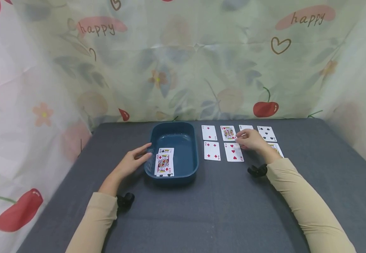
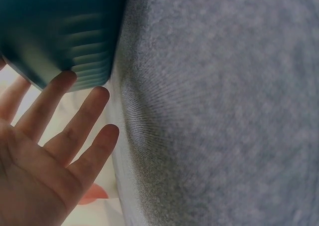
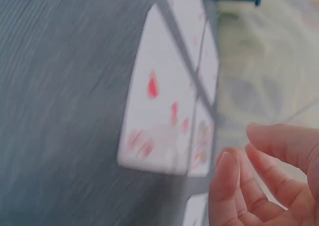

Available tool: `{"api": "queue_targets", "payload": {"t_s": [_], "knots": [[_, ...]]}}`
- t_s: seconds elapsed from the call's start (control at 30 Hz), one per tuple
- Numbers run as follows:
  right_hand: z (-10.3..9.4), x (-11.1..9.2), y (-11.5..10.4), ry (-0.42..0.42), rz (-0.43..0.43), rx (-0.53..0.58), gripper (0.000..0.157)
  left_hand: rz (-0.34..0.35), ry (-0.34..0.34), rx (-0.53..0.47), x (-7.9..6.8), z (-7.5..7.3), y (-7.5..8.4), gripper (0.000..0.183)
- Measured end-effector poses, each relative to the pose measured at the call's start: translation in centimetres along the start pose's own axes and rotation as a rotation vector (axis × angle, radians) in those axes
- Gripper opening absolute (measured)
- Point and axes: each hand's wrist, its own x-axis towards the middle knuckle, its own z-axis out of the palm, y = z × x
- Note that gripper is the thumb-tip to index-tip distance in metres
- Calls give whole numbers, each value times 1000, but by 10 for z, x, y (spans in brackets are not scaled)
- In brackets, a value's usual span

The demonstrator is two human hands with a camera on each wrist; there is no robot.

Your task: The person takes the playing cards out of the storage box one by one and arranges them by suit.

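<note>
My left hand (image 1: 133,160) rests its straight, spread fingers against the left wall of a blue plastic tray (image 1: 197,151). Inside the tray a red-suited face card (image 1: 163,165) overlaps a black-suited face card (image 1: 166,150). Beyond the tray, my right hand (image 1: 250,138) hovers over two rows of face-up playing cards, fingers bent, nothing between thumb and fingertips in the right wrist view. Nearest to it are a face card of hearts (image 1: 227,133) and the three of hearts (image 1: 233,154). It partly covers a back-row card (image 1: 245,127); its wrist overlaps another face card (image 1: 277,149).
A two of diamonds (image 1: 209,132) and a four of diamonds (image 1: 212,151) lie right of the tray. A spade card (image 1: 267,134) ends the back row. Dark grey cloth covers the table (image 1: 183,218); a printed curtain (image 1: 195,70) hangs behind it.
</note>
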Motion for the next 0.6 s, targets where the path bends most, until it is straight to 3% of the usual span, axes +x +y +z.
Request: {"api": "queue_targets", "payload": {"t_s": [0.27, 0.6], "knots": [[19, -2, -45, -55, -188, -26, 35, -6, 1, -4, -1, -1, 1, 57], [46, -5, -96, -143, -297, 65, 35, -4, -3, -6, -1, -1, 1, 58]]}}
